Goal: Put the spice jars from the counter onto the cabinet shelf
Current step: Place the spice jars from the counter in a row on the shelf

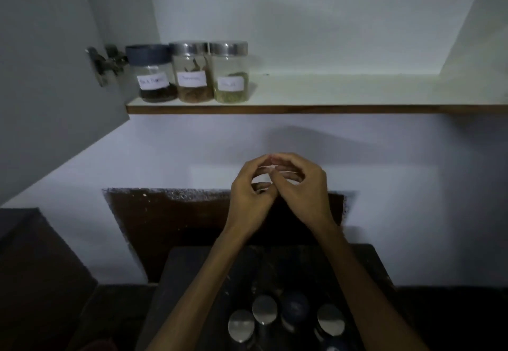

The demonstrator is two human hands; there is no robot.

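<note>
Three labelled spice jars stand side by side at the left end of the cabinet shelf [343, 95]: a blue-lidded jar [150, 75], a steel-lidded jar [193, 74] and another steel-lidded jar [230, 74]. Below, on the dark counter [192, 282], several more jars show from above, among them steel lids [240, 326] [264, 309] and a blue lid [295, 306]. My left hand [248, 202] and my right hand [302, 191] meet in the air in front of the wall, below the shelf. Their fingertips pinch a small white thing [270, 169], perhaps a paper label; it is mostly hidden.
The open cabinet door [49, 75] with its metal hinge [107, 64] hangs at the left. The shelf to the right of the three jars is bare. A dark brown patch [170, 218] marks the wall behind the counter. The scene is dim.
</note>
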